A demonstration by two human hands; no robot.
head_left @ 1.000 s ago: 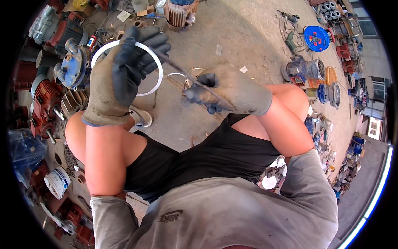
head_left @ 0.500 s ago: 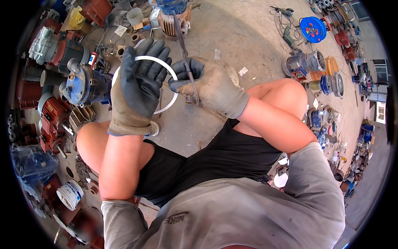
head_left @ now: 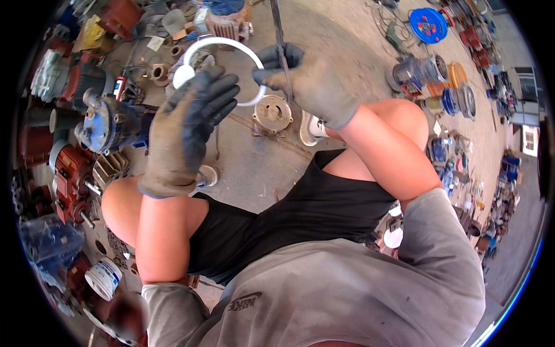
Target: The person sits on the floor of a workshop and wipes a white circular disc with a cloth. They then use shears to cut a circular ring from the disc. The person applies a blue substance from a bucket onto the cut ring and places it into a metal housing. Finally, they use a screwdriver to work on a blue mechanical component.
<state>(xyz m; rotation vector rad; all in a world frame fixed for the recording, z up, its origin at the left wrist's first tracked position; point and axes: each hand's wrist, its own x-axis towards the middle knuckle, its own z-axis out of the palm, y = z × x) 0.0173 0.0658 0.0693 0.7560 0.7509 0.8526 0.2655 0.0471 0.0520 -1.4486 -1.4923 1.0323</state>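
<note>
My right hand [head_left: 309, 81], in a grey glove with dark palm coating, is closed round a long, thin dark metal bar [head_left: 280, 43] that points up and away. Its fingertips meet the right side of a thin white ring [head_left: 231, 43]. At the ring's left side is a round white piece [head_left: 184, 75]. My left hand [head_left: 185, 124], gloved alike, is beside the ring's lower left, fingers stretched out together. It hides part of the ring, and I cannot tell whether it touches it. Below the ring, a round metal flange cover [head_left: 273, 114] lies on the floor.
A blue pump [head_left: 113, 121], a red motor [head_left: 72, 176] and a white bucket [head_left: 104, 277] stand at left. At right are a blue cable reel [head_left: 428, 26], a green power tool [head_left: 395, 40] and a motor [head_left: 413, 74]. A finned motor [head_left: 228, 26] stands ahead.
The white ring has moved upward, and its round white piece now shows. My left hand has turned, its fingers pointing more to the right. My right hand has moved right and up with the bar.
</note>
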